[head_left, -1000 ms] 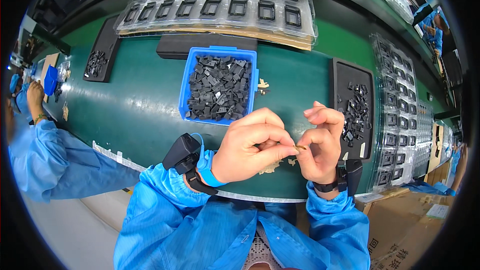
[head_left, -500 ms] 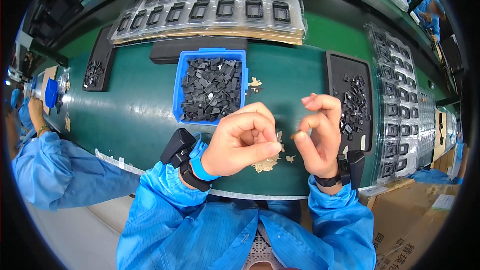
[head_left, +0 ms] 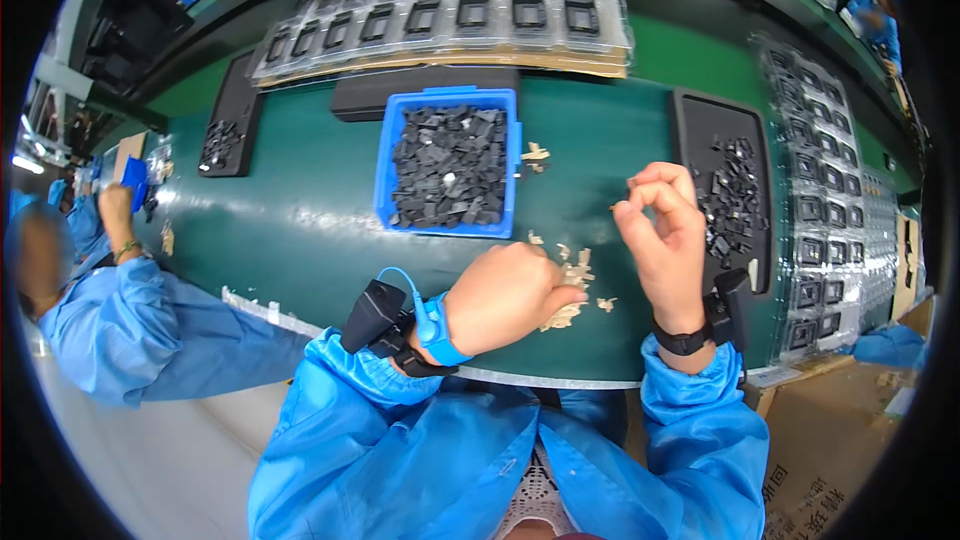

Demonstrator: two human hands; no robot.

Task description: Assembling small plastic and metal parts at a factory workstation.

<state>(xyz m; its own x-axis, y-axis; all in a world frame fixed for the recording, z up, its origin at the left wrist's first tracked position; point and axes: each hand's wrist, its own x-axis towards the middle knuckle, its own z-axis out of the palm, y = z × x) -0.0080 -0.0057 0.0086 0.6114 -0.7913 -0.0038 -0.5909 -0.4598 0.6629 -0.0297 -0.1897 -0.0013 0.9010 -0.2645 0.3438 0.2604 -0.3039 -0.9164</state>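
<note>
My left hand (head_left: 508, 302) is curled palm down over a small pile of beige flat scraps (head_left: 563, 316), at the front middle of the green bench. Its thumb points right and the back of the hand hides most of the fingers. My right hand (head_left: 668, 238) is raised to the right of the pile, thumb and forefinger pinched together. What the pinch holds, if anything, is too small to make out. Beyond my left hand, a blue bin (head_left: 383, 180) is full of small black plastic parts (head_left: 450, 165).
A black tray (head_left: 690, 120) with loose black parts lies at right, and another black tray (head_left: 240, 105) at left. Clear blister trays (head_left: 440, 35) holding black frames stand behind the bin; more blister trays (head_left: 815, 200) line the right. At left sits a co-worker in a blue sleeve (head_left: 130, 330).
My left hand has come away from near my right hand, down to the beige pile, its fingers turning downward. My right hand's thumb and forefinger have closed together. The view has shifted slightly.
</note>
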